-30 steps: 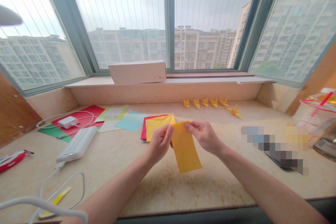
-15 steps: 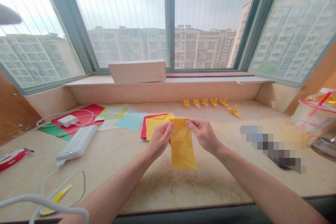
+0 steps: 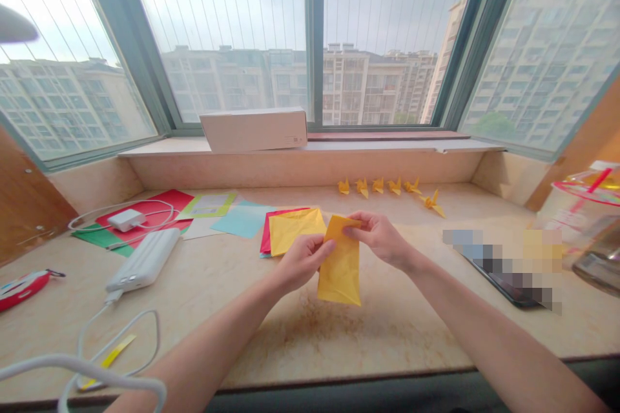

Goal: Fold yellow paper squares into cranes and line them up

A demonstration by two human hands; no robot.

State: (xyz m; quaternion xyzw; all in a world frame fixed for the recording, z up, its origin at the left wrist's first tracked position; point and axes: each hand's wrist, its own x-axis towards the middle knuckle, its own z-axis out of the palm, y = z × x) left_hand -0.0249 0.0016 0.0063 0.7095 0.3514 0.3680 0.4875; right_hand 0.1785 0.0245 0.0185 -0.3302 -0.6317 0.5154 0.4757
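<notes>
Between my hands hangs a yellow sheet of folded paper (image 3: 340, 277), a tall narrow rectangle held above the counter. My left hand (image 3: 305, 259) pinches its left edge, thumb across the front. At the top right corner, my right hand (image 3: 378, 237) grips the paper with thumb and fingers. Just behind my left hand lies a stack of coloured paper, with a yellow sheet (image 3: 293, 229) on top and a red sheet (image 3: 265, 239) showing under it. Several yellow origami cranes (image 3: 378, 186) stand by the back wall.
Left are a white power bank (image 3: 144, 261), a white charger (image 3: 126, 221) with cables, loose coloured sheets (image 3: 242, 219) and a red-and-white object (image 3: 22, 290). Right are a partly blurred phone (image 3: 513, 284) and a cup with a straw (image 3: 562, 219). A white box (image 3: 254, 130) sits on the sill.
The folded yellow paper has tilted at its top and risen slightly. My left hand has slid lower along its edge, and my right hand has shifted a little to the right.
</notes>
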